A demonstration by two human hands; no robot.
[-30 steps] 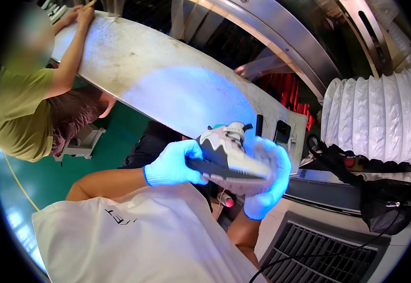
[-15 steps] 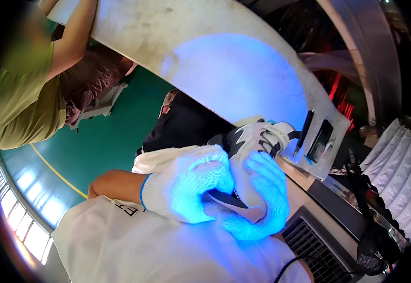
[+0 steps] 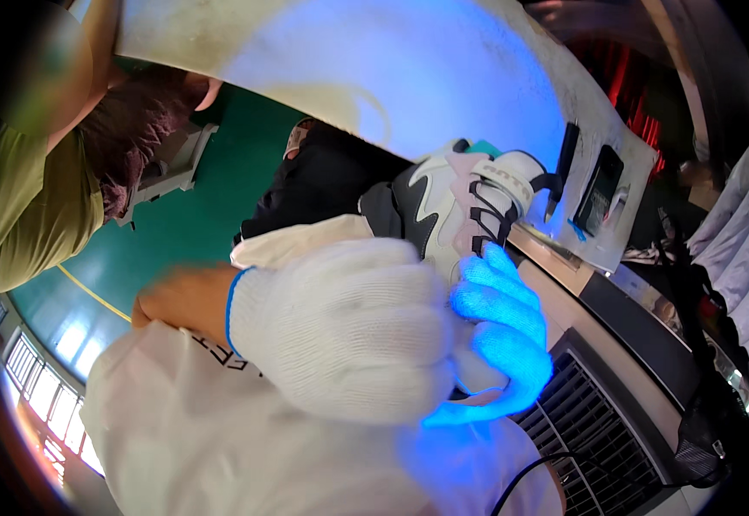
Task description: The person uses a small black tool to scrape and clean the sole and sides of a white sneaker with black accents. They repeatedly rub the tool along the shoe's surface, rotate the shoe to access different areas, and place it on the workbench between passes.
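A grey, white and black sneaker with pale pink panels and black laces is tilted in front of me, its tongue toward the table. My right hand, in a white knit glove lit blue, wraps round the sneaker's side near the laces. In a matching glove with a blue cuff edge, my left hand lies across the near end of the shoe, back upward and fingers curled. Its fingertips and whatever they hold are hidden behind the knuckles. The near end of the shoe is mostly covered by both hands.
Beyond the sneaker stands a pale worktable under blue light, with a black pen and a dark phone near its right end. A black grille and a cable lie at lower right. A person in olive clothing is at left.
My left hand has turned over the near end of the sneaker, covering a grey flap seen between my hands before. The view has shifted, and the blue light now falls mainly on my right hand.
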